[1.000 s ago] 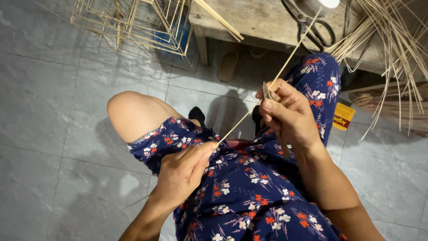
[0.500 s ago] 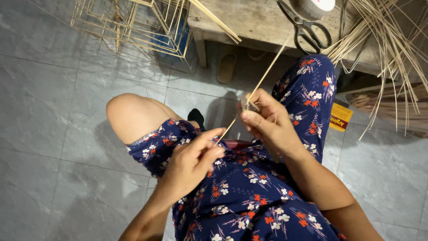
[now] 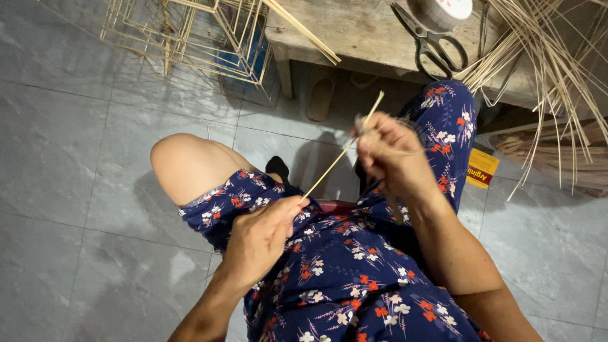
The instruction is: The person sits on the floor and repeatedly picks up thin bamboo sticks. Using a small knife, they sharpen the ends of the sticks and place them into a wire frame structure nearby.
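Left hand [image 3: 259,237] pinches the lower end of a thin bamboo stick [image 3: 339,154], fingers closed on it just above the lap; right hand [image 3: 389,152] is closed around the stick near its upper end, something small and pale at the fingertips, too blurred to identify. The stick runs diagonally between the two hands, held in the air over the knees, its tip poking past the right hand. Risks, as I read it: the stick is thin and held only at two points, so too much bend between the hands could snap or splinter it; a loose pinch on the left would let it slide or twist; splinters into bare fingers are plausible. Surroundings: grey tiled floor [image 3: 76,158], the person seated in a blue floral garment. Worn wooden table [image 3: 354,31] ahead carries scissors [image 3: 430,41] and a roll of tape [image 3: 443,9] at the frame edge. Loose bundle of bamboo strips [image 3: 544,69] fans off the table on the right; finished stick frames [image 3: 190,38] stand on the floor to the left. A sandal [image 3: 320,98] lies under the table.
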